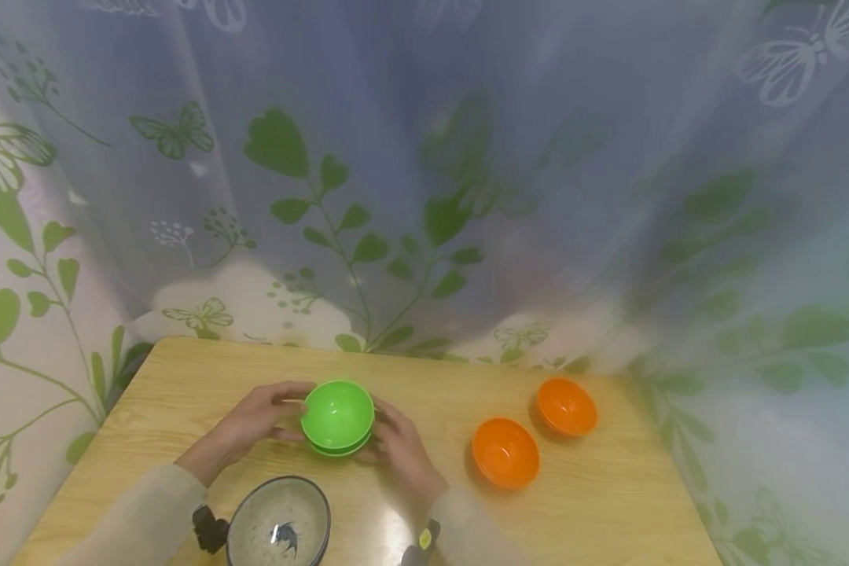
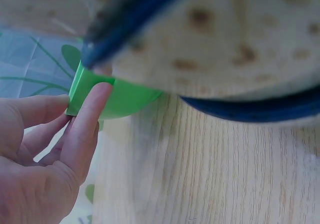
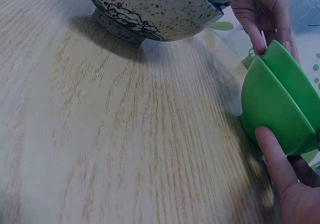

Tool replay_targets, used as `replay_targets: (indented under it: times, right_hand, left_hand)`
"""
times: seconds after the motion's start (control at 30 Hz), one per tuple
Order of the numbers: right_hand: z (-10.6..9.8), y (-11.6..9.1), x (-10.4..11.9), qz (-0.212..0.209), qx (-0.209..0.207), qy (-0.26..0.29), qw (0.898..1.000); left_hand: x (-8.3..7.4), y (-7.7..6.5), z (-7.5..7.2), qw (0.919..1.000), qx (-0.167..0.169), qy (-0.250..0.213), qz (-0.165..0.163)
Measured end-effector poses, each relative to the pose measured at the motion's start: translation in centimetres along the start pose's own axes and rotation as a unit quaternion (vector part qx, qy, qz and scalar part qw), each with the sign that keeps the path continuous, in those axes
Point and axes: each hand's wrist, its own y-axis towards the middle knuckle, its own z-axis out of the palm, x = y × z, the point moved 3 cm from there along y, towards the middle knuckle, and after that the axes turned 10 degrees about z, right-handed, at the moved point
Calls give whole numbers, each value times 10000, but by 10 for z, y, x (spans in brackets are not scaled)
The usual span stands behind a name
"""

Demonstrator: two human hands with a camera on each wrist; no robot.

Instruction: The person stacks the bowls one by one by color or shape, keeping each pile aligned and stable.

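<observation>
Two green bowls [image 1: 337, 415], one nested in the other, are held between both hands at the middle-left of the table. At their left side my left hand [image 1: 263, 413] pinches the rim between thumb and fingers; the left wrist view shows this hand [image 2: 55, 154] at the green bowl [image 2: 127, 99]. On the opposite side my right hand [image 1: 401, 446] grips the bowls, its thumb and fingers spread around the wall. In the right wrist view, a gap shows between the rims of the tilted-looking green bowls [image 3: 275, 103]; part of the right hand [image 3: 295, 194] is cut off there.
Nearer the front edge stand speckled, blue-rimmed bowls [image 1: 279, 523], stacked, close to the left forearm. Two orange bowls [image 1: 505, 453] [image 1: 567, 407] sit apart on the right side of the wooden table [image 1: 608, 487]. A patterned curtain [image 1: 410, 196] hangs behind the table.
</observation>
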Motion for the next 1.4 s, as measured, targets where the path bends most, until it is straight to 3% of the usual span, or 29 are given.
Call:
replay_targets:
  times: [0.37, 0.8, 1.4]
  right_hand:
    - [0, 0, -1, 185, -17, 215, 9996]
    - [1, 5, -3, 90, 211, 417, 9989]
    - [1, 5, -6, 203, 14, 540, 9983]
  left_hand:
    - [2, 1, 0, 9999, 96, 129, 21]
    - [4, 2, 2, 9998, 202, 62, -18]
    - [3, 0, -2, 9988, 234, 397, -181]
